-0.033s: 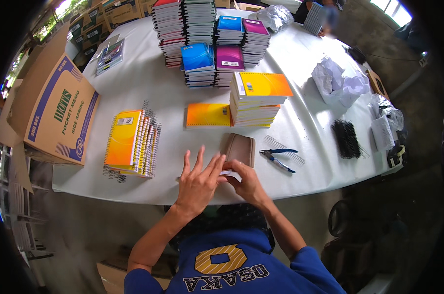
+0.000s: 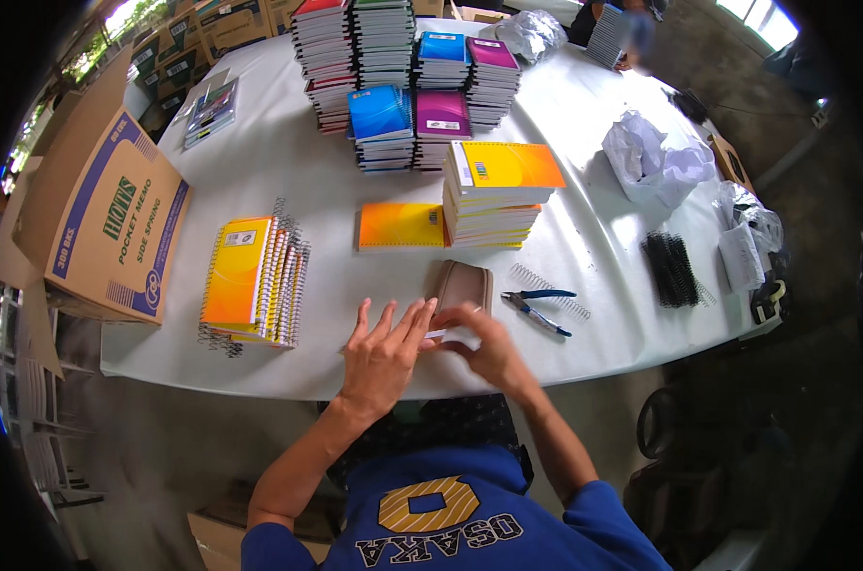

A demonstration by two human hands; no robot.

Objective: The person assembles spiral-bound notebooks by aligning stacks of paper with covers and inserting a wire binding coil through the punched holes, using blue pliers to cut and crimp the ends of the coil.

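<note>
My left hand [image 2: 379, 360] lies palm down near the table's front edge, its fingers stretched out and apart. It covers most of a small, pale-edged item [image 2: 435, 334] that I cannot identify. Just right of it, my right hand [image 2: 484, 347] curls at that item's edge, thumb and fingers bent; motion blurs it, so its grip is unclear. Beyond my fingers lies a brown, rounded pad or case [image 2: 466, 284]. Blue-handled pliers [image 2: 536, 303] rest right of that, beside a loose wire spiral [image 2: 576, 309].
Yellow-orange spiral notebooks [image 2: 236, 276] are stacked at left beside an open carton [image 2: 117, 219]. Another yellow stack [image 2: 498, 205] stands ahead, one notebook [image 2: 388, 226] beside it. Coloured notebook piles [image 2: 384, 114] rise behind. Black spirals [image 2: 672, 269] and a white plastic bag [image 2: 655, 162] sit at right.
My right hand's fingers have shifted slightly and look more blurred. My left hand's fingertips sit a little lower, still spread. The view has moved a little.
</note>
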